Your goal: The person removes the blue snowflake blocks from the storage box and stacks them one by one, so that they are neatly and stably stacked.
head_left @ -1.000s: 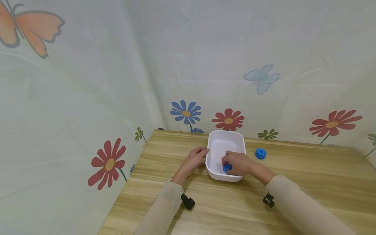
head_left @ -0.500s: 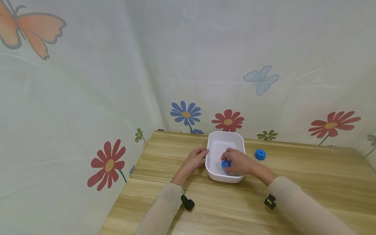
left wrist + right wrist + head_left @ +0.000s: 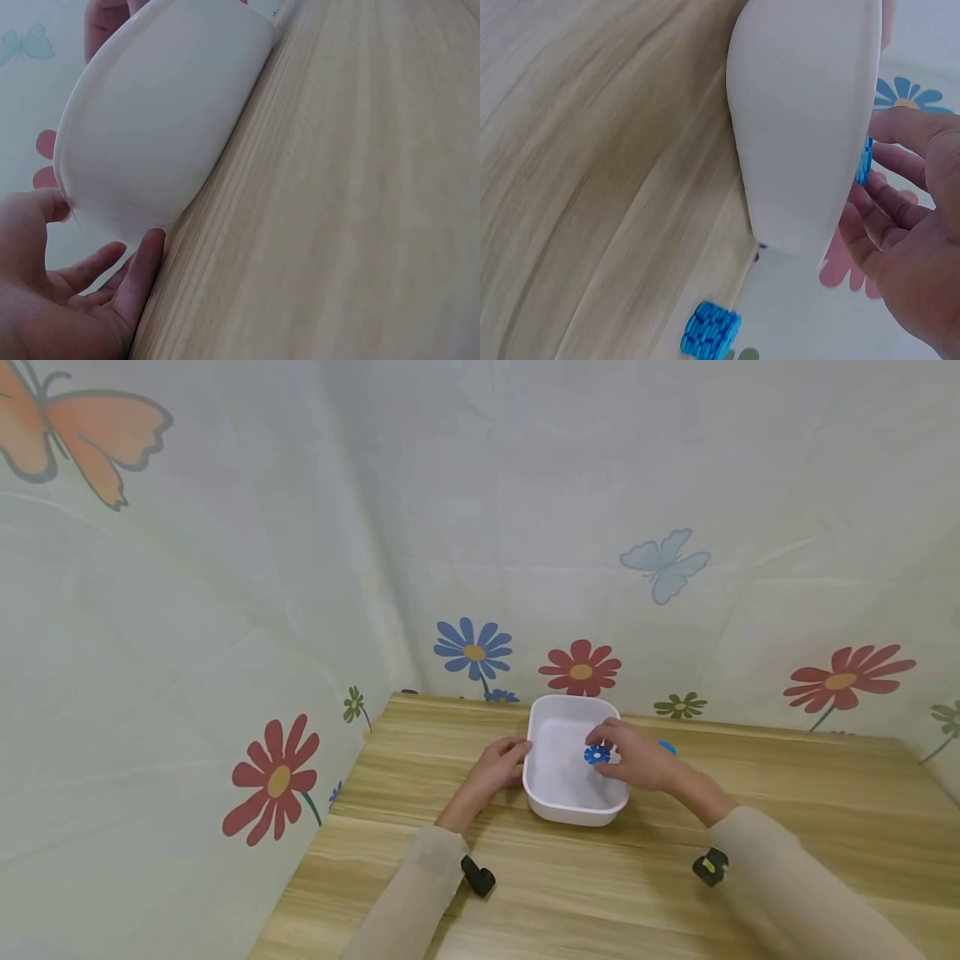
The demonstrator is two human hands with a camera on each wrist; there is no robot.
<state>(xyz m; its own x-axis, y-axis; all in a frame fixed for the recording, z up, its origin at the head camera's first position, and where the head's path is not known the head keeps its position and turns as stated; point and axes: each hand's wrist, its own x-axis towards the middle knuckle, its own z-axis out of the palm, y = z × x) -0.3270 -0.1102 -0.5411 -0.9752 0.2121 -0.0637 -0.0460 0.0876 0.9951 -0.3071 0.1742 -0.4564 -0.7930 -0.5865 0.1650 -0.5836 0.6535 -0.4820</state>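
Observation:
My left hand [image 3: 501, 762] touches the left side of the white plastic bin [image 3: 551, 814]. In the left wrist view, one fingertip meets the bin's rim and another finger lies low by its wall. My right hand [image 3: 641, 756] pinches a blue snowflake disc [image 3: 597, 754] between thumb and fingers, above the right part of the bin. The right wrist view shows the disc [image 3: 865, 161] edge-on at the bin's rim, partly hidden. A stack of blue snowflake discs [image 3: 710, 331] sits on the table right of the bin, mostly behind my right hand in the head view.
The wood-grain table [image 3: 420, 752] runs up to a pale cloth backdrop [image 3: 525, 485] printed with flowers and butterflies, behind and at the left. A black wrist camera [image 3: 478, 877] sits at my left sleeve, and another black camera [image 3: 710, 866] at the right one.
My right hand has lifted the snowflake disc from the near part of the bin and moved it right and away from me. The left hand stays at the bin's left side.

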